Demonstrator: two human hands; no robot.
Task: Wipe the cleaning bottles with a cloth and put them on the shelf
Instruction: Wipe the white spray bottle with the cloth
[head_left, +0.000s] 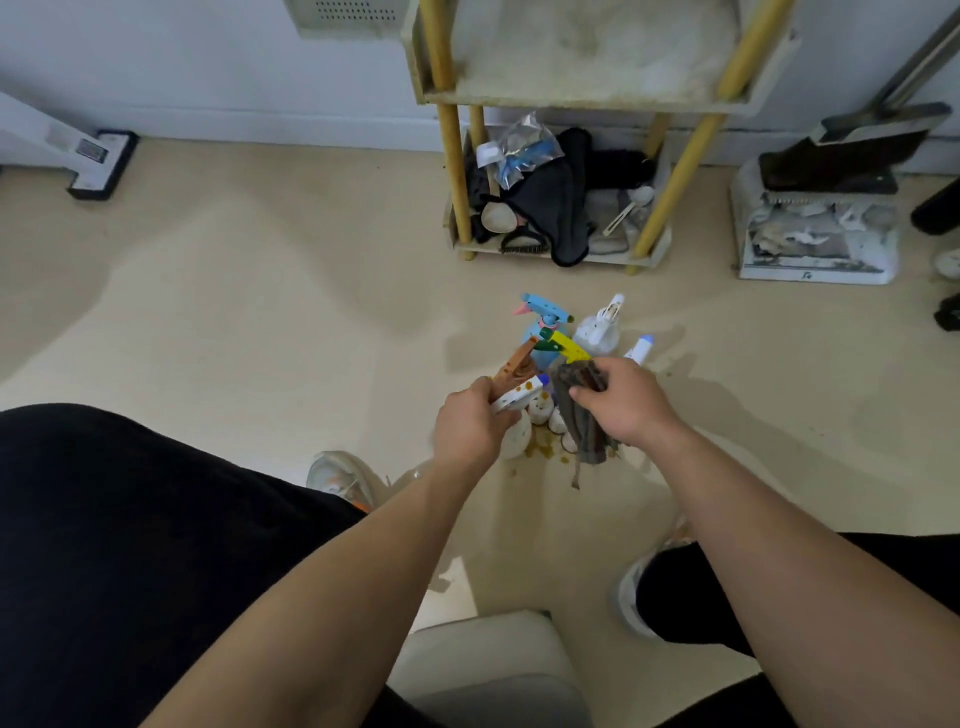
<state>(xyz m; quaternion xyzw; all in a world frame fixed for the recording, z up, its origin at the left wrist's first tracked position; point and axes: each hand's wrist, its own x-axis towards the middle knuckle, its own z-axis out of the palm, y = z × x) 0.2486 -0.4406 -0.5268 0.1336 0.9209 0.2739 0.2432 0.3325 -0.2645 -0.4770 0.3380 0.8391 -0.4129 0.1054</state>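
Note:
Several cleaning bottles stand clustered on the beige floor in front of me. My left hand (470, 423) grips a white spray bottle (519, 410) with brown spots by its trigger head. My right hand (621, 400) holds a dark grey-brown cloth (579, 410) bunched against that bottle, the rest hanging down. Behind them stand a blue spray bottle (540, 325), a yellow-and-green trigger sprayer (563, 347), an orange nozzle (514, 366), a white bottle (597, 327) and a small white bottle with a blue cap (640, 349). The yellow-legged shelf (587, 98) stands beyond.
The shelf's bottom tier (556, 208) holds dark cloths, a bag and brushes. A dustpan with litter (821, 228) sits at the right, and a white mop base (98, 161) at the far left. My shoes and knees flank a pale stool (488, 670) below.

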